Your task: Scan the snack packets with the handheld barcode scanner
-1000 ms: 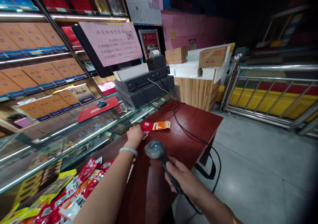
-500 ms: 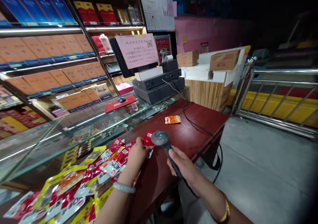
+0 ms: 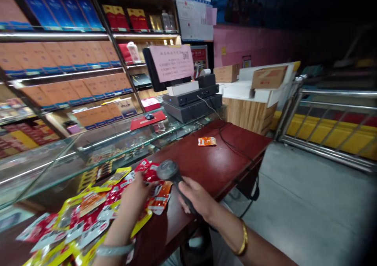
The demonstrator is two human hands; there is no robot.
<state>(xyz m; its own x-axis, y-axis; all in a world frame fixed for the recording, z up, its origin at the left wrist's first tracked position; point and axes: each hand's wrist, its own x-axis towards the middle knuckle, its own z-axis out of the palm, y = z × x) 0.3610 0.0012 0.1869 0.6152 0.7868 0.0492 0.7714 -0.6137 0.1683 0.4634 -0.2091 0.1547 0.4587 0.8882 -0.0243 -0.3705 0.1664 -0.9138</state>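
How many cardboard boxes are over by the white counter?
2. One box stands at the back, beside the register. The other box sits further right, on the white counter. More could be hidden behind them.

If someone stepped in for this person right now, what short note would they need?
Right hand: gripping the dark grey handheld barcode scanner, head toward the packets.
Left hand: resting on the heap of red and yellow foil snack packets on the dark red wooden counter.
Done: one orange snack packet lies apart, nearer the black cash register.
Left: the heap itself is unsorted; whether any of it has been scanned cannot be told.
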